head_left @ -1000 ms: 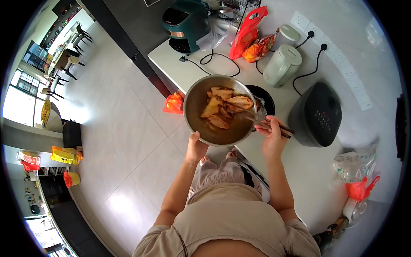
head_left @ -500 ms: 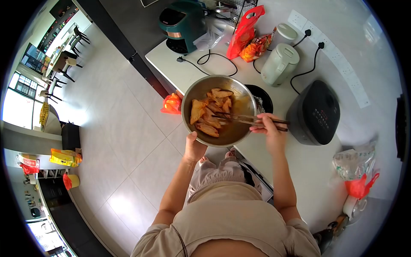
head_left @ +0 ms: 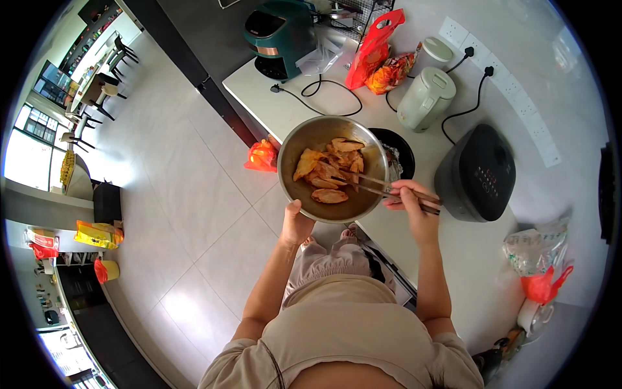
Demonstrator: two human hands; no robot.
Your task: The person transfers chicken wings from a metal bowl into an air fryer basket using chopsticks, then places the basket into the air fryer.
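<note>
Chopsticks dip into a metal bowl of sauced meat pieces, worked between two hands.
The left hand grips the bowl's near rim, thumb on top, its fingers mostly hidden beneath; the right hand is closed round the chopsticks, their tips among the meat to its left. Just beyond the right hand sits a black round vessel; beside that hand, on its right, a black cooker stands on the bench.
</note>
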